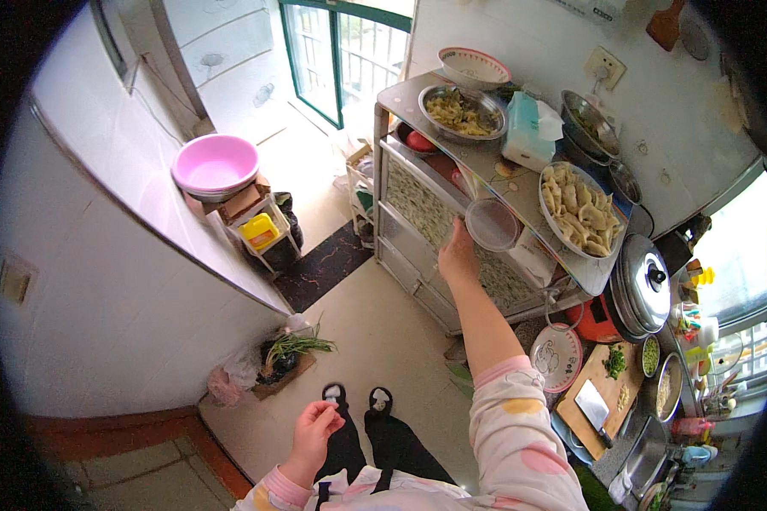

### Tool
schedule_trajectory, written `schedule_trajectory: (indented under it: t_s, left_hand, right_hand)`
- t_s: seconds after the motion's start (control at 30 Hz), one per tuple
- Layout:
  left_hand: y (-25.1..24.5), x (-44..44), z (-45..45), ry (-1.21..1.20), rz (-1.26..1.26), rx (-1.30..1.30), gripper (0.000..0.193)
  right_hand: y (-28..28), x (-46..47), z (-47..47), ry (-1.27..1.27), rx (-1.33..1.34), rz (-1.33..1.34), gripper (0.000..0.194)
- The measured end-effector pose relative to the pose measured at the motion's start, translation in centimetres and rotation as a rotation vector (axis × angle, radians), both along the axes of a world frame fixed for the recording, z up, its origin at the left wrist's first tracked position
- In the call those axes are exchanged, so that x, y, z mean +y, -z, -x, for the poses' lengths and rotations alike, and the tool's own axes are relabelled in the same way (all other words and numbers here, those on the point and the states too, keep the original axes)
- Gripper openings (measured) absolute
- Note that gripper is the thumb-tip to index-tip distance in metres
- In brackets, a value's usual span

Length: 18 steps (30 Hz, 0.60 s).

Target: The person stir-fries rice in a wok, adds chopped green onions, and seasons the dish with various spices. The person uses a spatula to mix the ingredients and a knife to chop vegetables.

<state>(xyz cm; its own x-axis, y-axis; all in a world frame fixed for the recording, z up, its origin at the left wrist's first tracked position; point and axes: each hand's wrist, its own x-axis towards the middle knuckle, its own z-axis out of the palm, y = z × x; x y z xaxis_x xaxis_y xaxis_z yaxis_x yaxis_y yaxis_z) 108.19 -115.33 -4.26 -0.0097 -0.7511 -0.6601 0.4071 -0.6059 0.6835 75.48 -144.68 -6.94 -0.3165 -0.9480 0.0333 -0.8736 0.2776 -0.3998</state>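
My right hand (458, 257) reaches forward to the cabinet and grips the rim of a round translucent plastic bowl (493, 225). The bowl is in front of the cabinet's open upper shelf, just below the top's edge. Close by on the cabinet top (518, 185) are an oval plate of dumplings (578, 211) and a teal-and-white tissue pack (529, 131). My left hand (313, 437) hangs in front of my body, above the feet, with thumb and fingers drawn together and nothing visible in them.
A steel bowl of cooked food (463, 112) and a patterned bowl (474, 66) stand farther back. To the right are a lidded electric pot (643, 287) and a cutting board (581, 434) bearing a cleaver (592, 405). A pink basin (215, 163) and green onions (297, 348) are left.
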Motion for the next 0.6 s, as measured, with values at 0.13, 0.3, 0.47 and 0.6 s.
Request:
schedule_trajectory:
  t_s: [0.13,0.3,0.47,0.6]
  left_hand:
    - [2.2,-6.4,0.9,0.189,-0.032,0.009,0.014]
    - [4.1,-16.5,4.2,0.389,0.199,0.014,0.021]
    - [6.7,-24.8,8.6,0.613,0.297,0.136,0.042]
    - [9.6,-28.3,11.0,0.636,0.399,0.159,0.049]
  right_hand:
    - [-0.2,1.6,-0.8,-0.062,0.055,-0.149,0.058]
    - [-0.6,10.1,-4.7,-0.173,-0.018,-0.093,0.059]
    - [1.8,22.8,-9.5,0.05,-0.325,-0.118,0.074]
    - [5.0,25.7,-14.9,0.214,-0.66,-0.044,0.082]
